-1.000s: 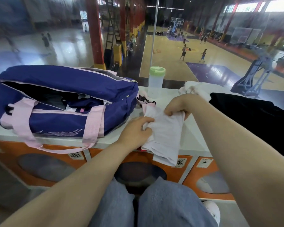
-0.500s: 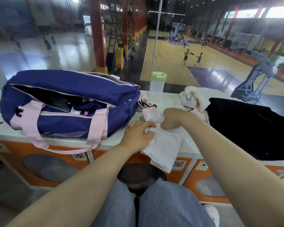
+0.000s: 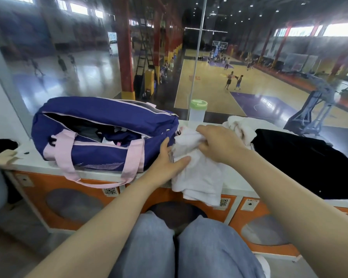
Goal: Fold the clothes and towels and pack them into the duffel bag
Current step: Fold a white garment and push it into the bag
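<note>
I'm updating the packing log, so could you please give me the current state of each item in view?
Duffel bag: unzipped, partly packed.
White garment: bunched, overhanging the ledge.
Left hand: gripping the garment.
Right hand: gripping the garment.
Black garment: unfolded.
White towel: crumpled.
Bottle: upright, lid closed.

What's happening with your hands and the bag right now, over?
Left hand and right hand both grip the white cloth garment. Blue duffel bag with pink straps unzipped, beside it. Nothing blocking the opening.
</note>
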The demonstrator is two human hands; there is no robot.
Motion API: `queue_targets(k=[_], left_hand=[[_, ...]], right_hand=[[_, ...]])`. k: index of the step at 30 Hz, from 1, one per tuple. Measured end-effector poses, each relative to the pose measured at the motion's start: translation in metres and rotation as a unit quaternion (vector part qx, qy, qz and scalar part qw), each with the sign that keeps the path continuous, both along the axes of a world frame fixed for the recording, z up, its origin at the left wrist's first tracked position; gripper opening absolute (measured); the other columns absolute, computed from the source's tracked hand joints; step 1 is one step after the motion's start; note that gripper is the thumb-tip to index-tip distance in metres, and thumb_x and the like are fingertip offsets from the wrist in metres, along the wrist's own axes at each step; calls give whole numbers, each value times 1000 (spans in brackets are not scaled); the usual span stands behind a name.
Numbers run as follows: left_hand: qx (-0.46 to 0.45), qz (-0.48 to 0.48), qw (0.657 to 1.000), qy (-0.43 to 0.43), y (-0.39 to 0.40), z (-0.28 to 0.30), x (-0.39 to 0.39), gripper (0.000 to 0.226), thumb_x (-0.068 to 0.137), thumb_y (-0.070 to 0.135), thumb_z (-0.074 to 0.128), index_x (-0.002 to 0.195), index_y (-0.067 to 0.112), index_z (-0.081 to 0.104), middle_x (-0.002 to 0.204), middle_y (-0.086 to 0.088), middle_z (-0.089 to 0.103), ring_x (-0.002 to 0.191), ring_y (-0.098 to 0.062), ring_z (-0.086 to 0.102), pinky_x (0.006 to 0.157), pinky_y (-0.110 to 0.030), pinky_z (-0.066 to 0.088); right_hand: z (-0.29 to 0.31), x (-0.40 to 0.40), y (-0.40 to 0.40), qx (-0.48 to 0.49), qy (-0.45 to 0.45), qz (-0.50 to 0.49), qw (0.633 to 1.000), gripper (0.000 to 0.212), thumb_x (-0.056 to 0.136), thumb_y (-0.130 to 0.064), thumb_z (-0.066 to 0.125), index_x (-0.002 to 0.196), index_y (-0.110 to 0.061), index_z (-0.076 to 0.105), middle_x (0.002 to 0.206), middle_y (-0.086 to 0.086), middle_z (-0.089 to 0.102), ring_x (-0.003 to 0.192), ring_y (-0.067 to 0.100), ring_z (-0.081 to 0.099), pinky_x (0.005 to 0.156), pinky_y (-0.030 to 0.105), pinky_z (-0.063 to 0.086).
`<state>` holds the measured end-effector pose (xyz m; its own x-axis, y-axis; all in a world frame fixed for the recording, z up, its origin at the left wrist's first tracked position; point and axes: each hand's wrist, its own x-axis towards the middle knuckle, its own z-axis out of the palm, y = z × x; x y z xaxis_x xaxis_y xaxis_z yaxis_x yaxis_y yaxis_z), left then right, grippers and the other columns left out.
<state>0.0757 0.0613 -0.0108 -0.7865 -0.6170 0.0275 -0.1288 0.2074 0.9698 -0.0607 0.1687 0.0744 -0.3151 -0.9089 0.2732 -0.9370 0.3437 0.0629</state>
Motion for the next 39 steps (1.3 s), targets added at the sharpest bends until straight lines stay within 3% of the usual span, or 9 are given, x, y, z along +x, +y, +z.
queue_targets(k=[2,5,8,16,22,26,31,35,39], left_hand=[[-7,18,1000,16,5,13,8,89,85,38,70,152,27,13,141,14,41,126,-7,42,104,-30,38],[-33,50,997,47,4,29,28,48,86,36,70,127,32,46,113,21,57,111,-8,57,85,-24,45],[-63,83,990,99,-9,38,55,31,88,34,67,116,24,60,105,12,69,99,-9,66,78,-27,52],[-167,192,961,103,-66,72,136,21,95,32,58,116,36,55,104,25,63,93,13,58,73,-12,47],[-143,211,964,-76,-126,48,179,23,96,39,49,114,28,59,105,13,65,99,-10,62,76,-25,45],[-106,265,957,-54,-137,24,202,22,99,37,45,91,37,65,92,12,69,85,-14,67,76,-33,54],[-396,315,850,-148,-184,13,214,19,90,29,50,97,31,68,104,9,68,100,-18,60,88,-39,49],[-414,230,843,-253,-197,6,197,34,88,30,53,121,30,61,121,5,65,116,-21,55,94,-39,45],[-408,203,822,-341,-209,-6,191,58,92,46,36,146,25,34,151,-2,41,142,-23,28,115,-41,19]], right_hand=[[20,15,-3,-4,24,21,999,9,87,-26,48,88,-25,39,100,5,62,94,33,59,68,36,38],[48,35,-10,-29,46,57,997,9,86,-26,48,87,-28,39,96,2,62,88,30,57,66,34,40],[67,56,-26,-60,49,95,992,4,86,-25,47,89,-23,46,91,0,59,85,28,56,62,32,33],[87,114,-121,-119,21,181,976,11,88,-22,46,97,-22,51,92,1,57,83,26,54,64,33,34],[36,141,-214,-53,-2,158,986,27,94,-25,43,118,-18,53,118,7,60,108,32,57,86,43,38],[-11,141,-238,49,-90,168,980,21,95,-19,42,114,-20,50,118,6,59,108,31,53,93,43,33],[-32,147,-250,132,-69,221,964,35,91,-10,44,123,-20,51,120,6,58,105,31,53,88,39,33],[-34,150,-260,201,-59,242,947,34,86,-9,53,119,-18,52,121,6,58,105,30,54,93,43,41],[-35,151,-270,230,-68,252,938,32,89,-9,52,120,-15,52,115,7,57,98,28,53,83,39,45]])
